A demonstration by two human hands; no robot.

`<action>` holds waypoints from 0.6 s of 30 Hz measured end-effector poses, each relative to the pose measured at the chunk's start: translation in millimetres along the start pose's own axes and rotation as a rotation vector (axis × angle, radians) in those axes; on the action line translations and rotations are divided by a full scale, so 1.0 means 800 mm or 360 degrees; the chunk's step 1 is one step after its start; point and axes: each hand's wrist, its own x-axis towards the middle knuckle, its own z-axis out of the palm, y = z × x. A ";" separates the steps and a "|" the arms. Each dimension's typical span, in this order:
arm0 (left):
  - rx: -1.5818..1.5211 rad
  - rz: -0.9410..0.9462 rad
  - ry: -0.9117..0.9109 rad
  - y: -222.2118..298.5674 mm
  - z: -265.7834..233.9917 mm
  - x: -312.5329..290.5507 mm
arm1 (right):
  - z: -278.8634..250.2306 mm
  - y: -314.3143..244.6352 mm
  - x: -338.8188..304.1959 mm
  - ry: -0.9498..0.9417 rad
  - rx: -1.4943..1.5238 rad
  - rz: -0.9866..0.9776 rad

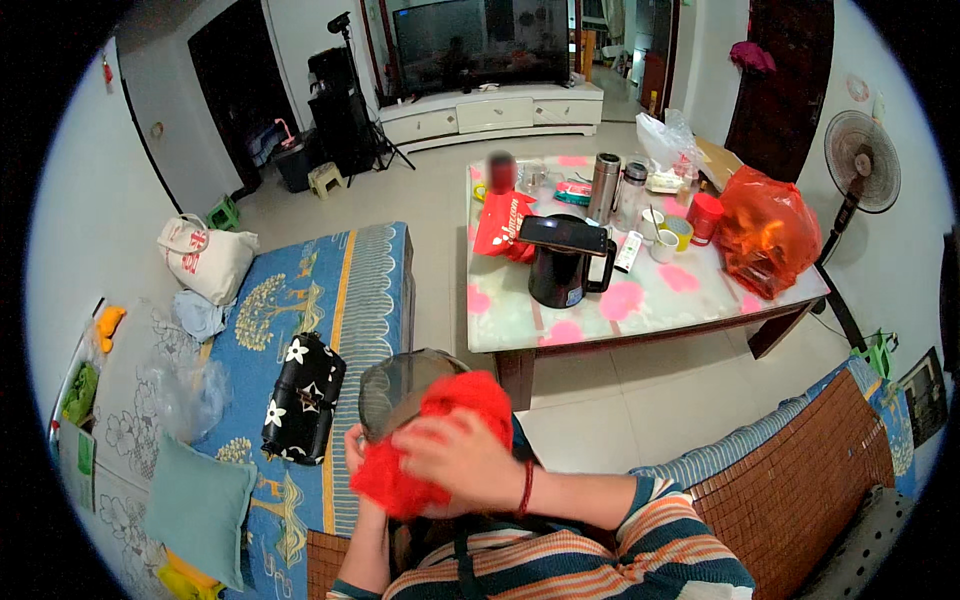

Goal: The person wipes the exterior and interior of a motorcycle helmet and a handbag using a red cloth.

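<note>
Two hands work close to the camera: the right hand (462, 455) presses a red cloth (440, 440) against a clear glass bowl (395, 385), fingers closed on the cloth. The left hand (356, 447) grips the bowl's lower edge. Beyond stand a black kettle (560, 270) on the desk (650, 300) and a blue sofa (320, 290).

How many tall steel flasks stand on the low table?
2: one steel flask behind the black kettle, another just right of it. Clutter may hide more.
</note>
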 end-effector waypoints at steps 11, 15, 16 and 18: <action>0.0502 0.0107 0.0166 0.024 0.034 -0.023 | 0.071 0.097 -0.092 0.0849 0.1343 0.1385; 0.0574 0.0110 0.0165 0.025 0.030 -0.019 | 0.071 0.095 -0.096 0.0833 0.1211 0.1334; 0.0531 0.0099 0.0116 0.023 0.019 -0.016 | 0.060 0.087 -0.087 0.0879 0.1390 0.1373; 0.0502 0.0137 0.0090 0.021 0.013 -0.014 | 0.058 0.087 -0.080 0.0920 0.1368 0.1261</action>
